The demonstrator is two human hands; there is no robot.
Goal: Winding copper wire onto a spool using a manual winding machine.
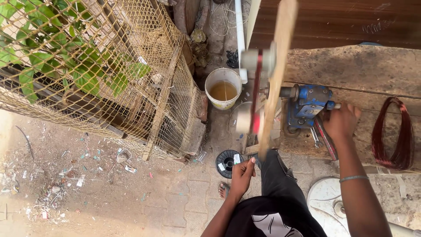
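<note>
Right hand (341, 120) clenched on crank handle (335, 106) of blue winder (309, 105), right of centre: rigid metal. Left hand (242, 173) apparently pinching thin wire, snappable; black spool (229, 162) beside it.

Bare forearms, a thin silvery bangle (353, 178) on the right wrist, black trousers (280, 184), a sandal (224, 189).

The blue hand-cranked winding machine (310, 104) sits on the worn bench just left of the right hand (340, 122), which grips its crank handle. Its long wooden winding arm (275, 79) stands blurred, upright, directly above the left hand (242, 175), beside pale round bobbin plates (244, 121).
</note>
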